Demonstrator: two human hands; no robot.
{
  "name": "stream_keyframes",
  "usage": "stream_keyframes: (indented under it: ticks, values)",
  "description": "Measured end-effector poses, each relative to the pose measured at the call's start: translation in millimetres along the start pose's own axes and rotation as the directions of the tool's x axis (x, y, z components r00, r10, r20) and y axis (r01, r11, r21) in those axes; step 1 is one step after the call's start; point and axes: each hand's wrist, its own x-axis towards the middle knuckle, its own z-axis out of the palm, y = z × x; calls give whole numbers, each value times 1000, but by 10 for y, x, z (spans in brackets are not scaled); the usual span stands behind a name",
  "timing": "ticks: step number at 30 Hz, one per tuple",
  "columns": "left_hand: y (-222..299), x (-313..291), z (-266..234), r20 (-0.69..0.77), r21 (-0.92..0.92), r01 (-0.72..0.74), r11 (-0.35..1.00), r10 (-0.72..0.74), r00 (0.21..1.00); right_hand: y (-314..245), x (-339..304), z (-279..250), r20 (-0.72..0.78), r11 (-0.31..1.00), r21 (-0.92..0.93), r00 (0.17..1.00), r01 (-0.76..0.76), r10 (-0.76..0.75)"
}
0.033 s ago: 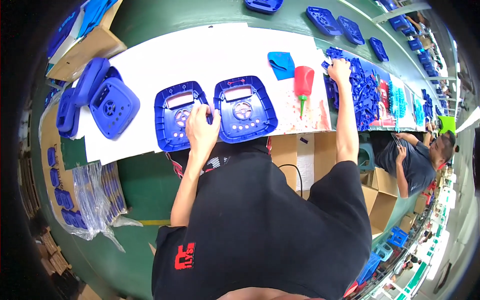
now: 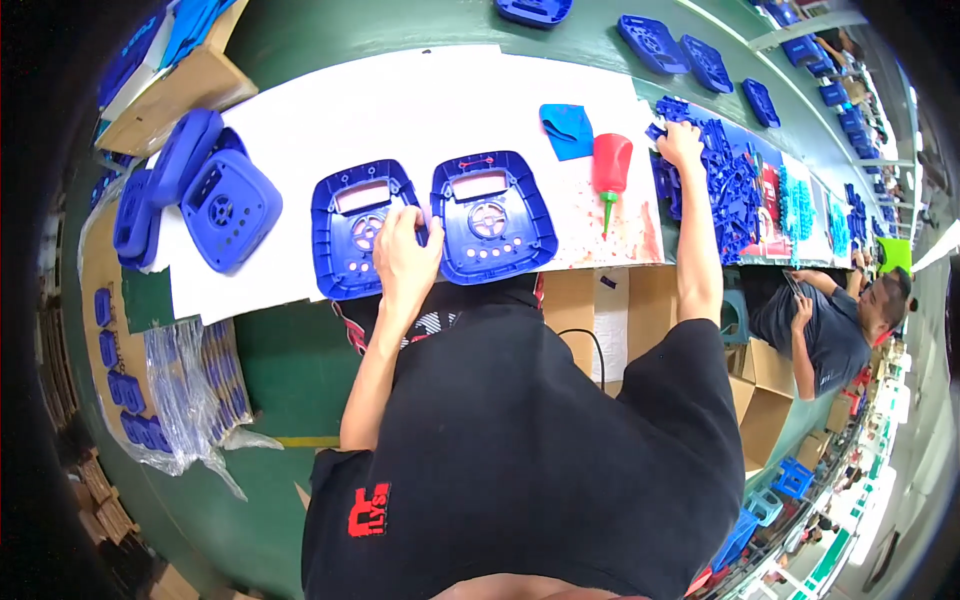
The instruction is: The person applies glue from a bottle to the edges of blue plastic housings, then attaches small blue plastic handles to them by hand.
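Had left hand (image 2: 405, 255) curled at the right rim of one blue cover (image 2: 342, 228), hiding part of it, on a white sheet (image 2: 400, 100) just beside a second blue cover (image 2: 521, 222); could not tell whether clamped on or merely touching. Saw, beyond, a red bottle (image 2: 612, 160). Had right hand (image 2: 680, 145), well apart from left, bent over jumbled small blue pieces (image 2: 735, 190); could not make out any grip. Saw, farthest, another cover (image 2: 535, 11), cut off by the top edge.
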Motion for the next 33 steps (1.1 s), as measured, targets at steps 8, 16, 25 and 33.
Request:
stream_keyframes:
  ticks: [8, 16, 25, 33]
  values:
    - [-58, -37, -1, 10, -12, 20, 1000, -20, 1000, -193, 94, -361, -168, 972, 183, 979, 147, -117]
    - [-102, -53, -22, -10, -6, 35, 999, -35, 999, -1972, -926, -1349, -380, 686, 516, 855, 513, -353]
    - [-77, -62, -28, -10, -26, 35, 999, -35, 999, -2743, -1526, -1014, -388, 605, 283, 666, 744, -637]
    - [-121, -59, 13, -25, 16, -22, 1000, 22, 999, -2673, -1575, -927, -373, 518, 259, 579, 816, -725]
